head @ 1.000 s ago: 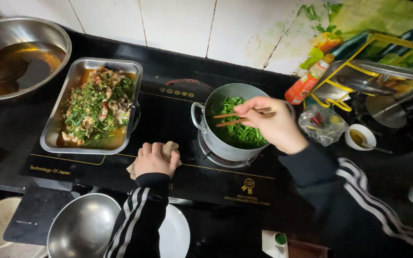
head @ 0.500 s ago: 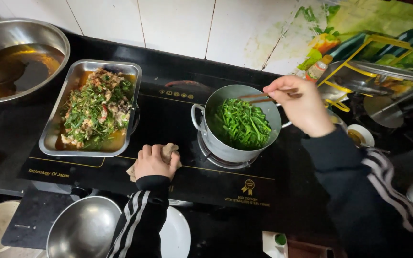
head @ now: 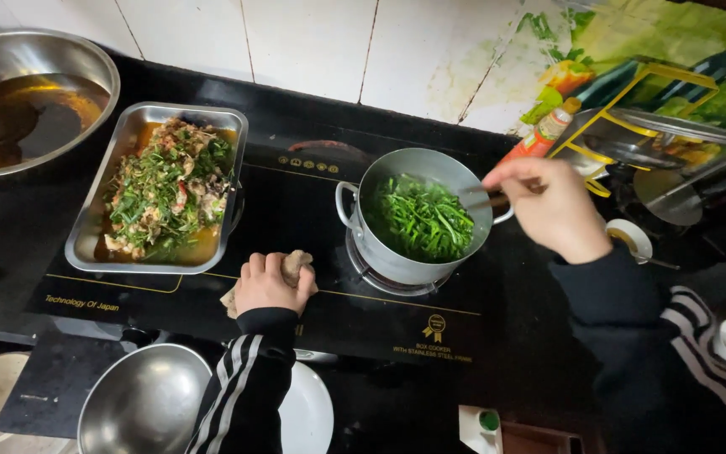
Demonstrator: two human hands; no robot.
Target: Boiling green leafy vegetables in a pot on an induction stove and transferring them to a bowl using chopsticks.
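Note:
A small steel pot full of green vegetables stands on the black induction cooktop. My right hand hovers at the pot's right rim, shut on a pair of chopsticks whose tips reach into the greens. My left hand rests on the cooktop in front of the pot, pressing down on a crumpled beige cloth. Both arms wear black sleeves with white stripes.
A rectangular steel tray of fish topped with herbs sits to the left. A big steel bowl with brown liquid is far left. A steel bowl and white plate lie below. A sauce bottle, wire rack and small white dishes are at the right.
My right hand has drawn back from over the pot's middle to its right rim, taking the chopsticks along. The left hand has stayed on the cloth.

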